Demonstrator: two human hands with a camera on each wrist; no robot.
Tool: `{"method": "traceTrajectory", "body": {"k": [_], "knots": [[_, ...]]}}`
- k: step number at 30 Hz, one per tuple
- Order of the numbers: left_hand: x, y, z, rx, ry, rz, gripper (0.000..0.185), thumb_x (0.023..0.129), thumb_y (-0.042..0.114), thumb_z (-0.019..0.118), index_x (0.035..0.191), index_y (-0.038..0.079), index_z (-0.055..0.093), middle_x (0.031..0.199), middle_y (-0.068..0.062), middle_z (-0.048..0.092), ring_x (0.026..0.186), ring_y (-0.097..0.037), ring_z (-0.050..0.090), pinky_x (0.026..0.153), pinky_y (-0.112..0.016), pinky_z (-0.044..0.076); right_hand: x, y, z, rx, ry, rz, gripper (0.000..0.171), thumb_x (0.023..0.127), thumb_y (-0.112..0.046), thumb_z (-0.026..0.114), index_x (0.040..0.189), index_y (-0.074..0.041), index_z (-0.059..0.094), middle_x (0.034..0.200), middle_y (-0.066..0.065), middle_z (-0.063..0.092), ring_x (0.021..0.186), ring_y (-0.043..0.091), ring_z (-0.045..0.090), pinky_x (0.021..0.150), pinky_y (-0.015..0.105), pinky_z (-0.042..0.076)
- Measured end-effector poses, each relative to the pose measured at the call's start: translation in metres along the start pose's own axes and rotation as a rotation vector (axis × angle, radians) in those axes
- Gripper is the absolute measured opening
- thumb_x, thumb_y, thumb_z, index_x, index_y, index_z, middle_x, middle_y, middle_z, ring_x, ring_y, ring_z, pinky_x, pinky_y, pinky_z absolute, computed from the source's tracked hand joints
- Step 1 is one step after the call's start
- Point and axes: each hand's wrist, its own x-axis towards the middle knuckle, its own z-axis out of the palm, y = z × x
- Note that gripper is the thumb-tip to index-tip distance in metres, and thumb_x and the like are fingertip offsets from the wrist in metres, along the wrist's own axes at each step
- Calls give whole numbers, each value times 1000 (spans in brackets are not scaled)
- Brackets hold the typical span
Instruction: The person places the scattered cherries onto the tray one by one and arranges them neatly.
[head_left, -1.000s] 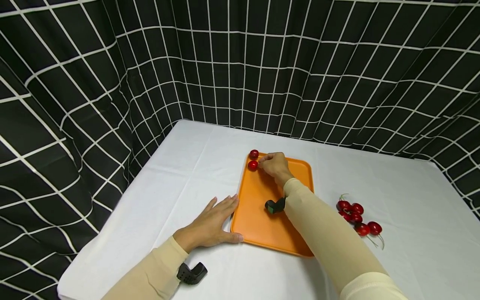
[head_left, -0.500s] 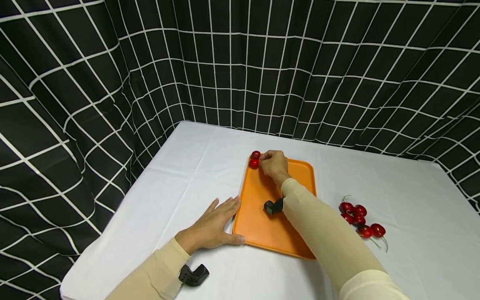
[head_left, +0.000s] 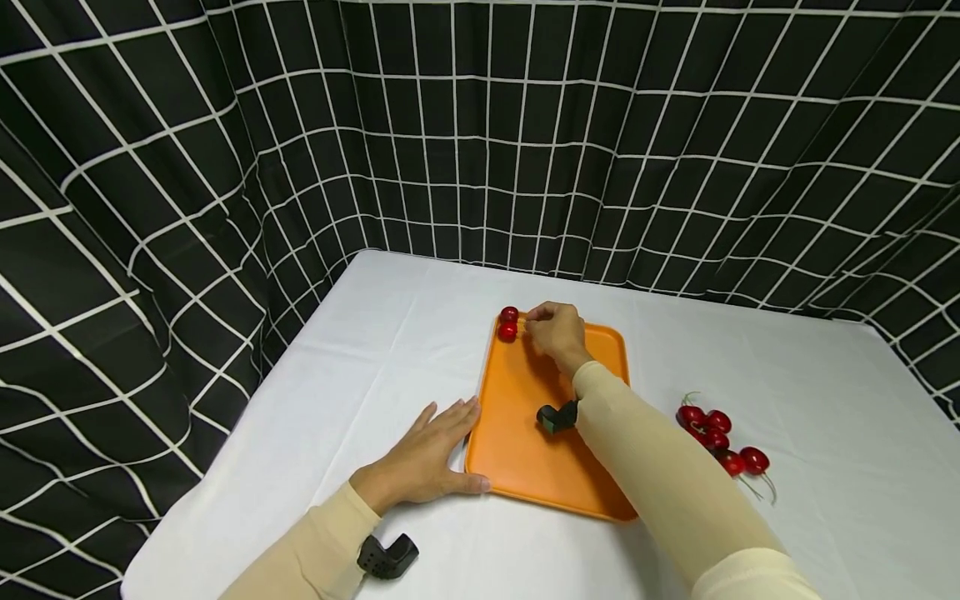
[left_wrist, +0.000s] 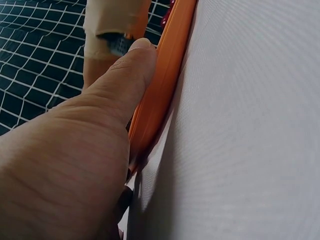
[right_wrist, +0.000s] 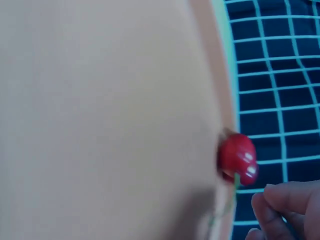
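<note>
A black curtain (head_left: 480,125) crossed by white grid lines hangs behind and to both sides of a white table (head_left: 390,350); no writing, label or brand can be read anywhere on it or on anything else in view. On the table lies an orange tray (head_left: 525,433), its long side running away from the person. The left hand (head_left: 427,454) rests flat on the cloth at the tray's near left corner, fingers straight and relaxed, thumb laid along the rim; the left wrist view shows that thumb pressed against the orange edge, which the head view only hints at. The right hand (head_left: 555,332) reaches to the tray's far left corner with fingers curled, just beside two cherries (head_left: 508,323) that sit one behind the other there. Whether the fingertips pinch a stem cannot be told from the head view; the right wrist view, blurred, shows one cherry (right_wrist: 238,157) at the tray's edge with a thin green stem running down from it and fingertips (right_wrist: 285,202) close beside but apart from the fruit. A cluster of cherries (head_left: 716,437) with stems lies on the cloth well to the right of the tray.
</note>
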Motion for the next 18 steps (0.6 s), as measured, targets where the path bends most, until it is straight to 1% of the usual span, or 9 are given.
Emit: {"method": "traceTrajectory", "body": {"k": [3,5,6,8,10,12,15,18], "knots": [[0,2,1,0,-2,3,110,76,77,54,153,5,22,159,-2,15,144,-18,11,115,-43,-4,-8,0,-21,59,-1,-9,10,89,-12,70,96,-6,71,93,7,68,86,24,58,74,33,49],[0,3,1,1,-4,4,110,77,77,53,153,6,22,159,-1,14,144,-18,11,115,-43,-5,-15,-1,-37,130,-16,-5,15,90,-12,68,102,-3,70,98,7,67,92,24,58,80,33,48],[0,3,1,1,-4,4,110,76,78,53,153,6,22,159,-1,14,144,-18,11,115,-43,-5,-19,0,-46,178,-23,3,17,90,-12,69,104,-2,69,100,7,66,93,25,58,79,33,49],[-1,3,0,-1,-4,5,110,77,77,53,153,5,22,159,-1,14,144,-18,11,115,-43,-4,-28,0,-65,276,-32,13,23,90,-13,69,108,0,67,100,7,65,91,24,57,73,29,49],[0,3,0,-4,1,5,110,76,77,54,153,5,22,159,-1,14,144,-18,11,115,-44,-4,-38,3,-88,384,-32,22,26,89,-14,71,110,0,66,99,7,64,84,22,55,66,24,48],[1,4,0,-10,9,7,110,76,76,55,153,5,22,158,-1,15,144,-18,11,115,-43,-4,-49,9,-113,476,-22,28,28,86,-17,75,108,-2,67,97,6,65,77,21,53,58,21,45],[1,3,1,-18,19,10,109,76,75,57,153,5,23,158,-1,15,144,-17,11,115,-43,-4,-68,24,-152,611,-28,38,31,82,-20,79,107,-5,67,96,6,65,71,19,51,55,22,46],[0,2,0,-30,25,13,109,76,74,58,153,5,23,158,-1,16,144,-17,12,115,-42,-4,-86,44,-186,705,-37,55,27,84,-19,78,105,-7,68,96,5,68,69,18,52,54,24,45]]}}
